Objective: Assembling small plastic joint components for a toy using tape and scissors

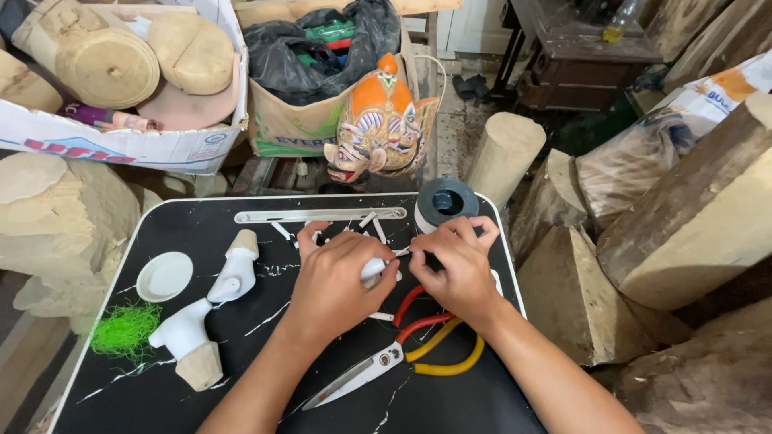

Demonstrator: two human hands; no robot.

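My left hand (334, 277) and my right hand (458, 261) meet over the middle of a black tray table (161, 402). Together they grip a small white rounded piece (373, 268) with a thin white stick poking out between the fingers. Just below the hands lie red-handled scissors (378, 362) and yellow-handled pliers (446, 362). A grey roll of tape (445, 202) stands just beyond my right hand. Two white carved pieces with bare wooden ends (235, 269) (189, 341) lie to the left.
A white lid (165, 276), a tuft of green fibre (125, 328), a long white strip (322, 215) and short white sticks lie on the table. Behind it are a painted orange mask (382, 120), cardboard boxes with wood blanks (121, 149), and wooden logs (700, 217) at right.
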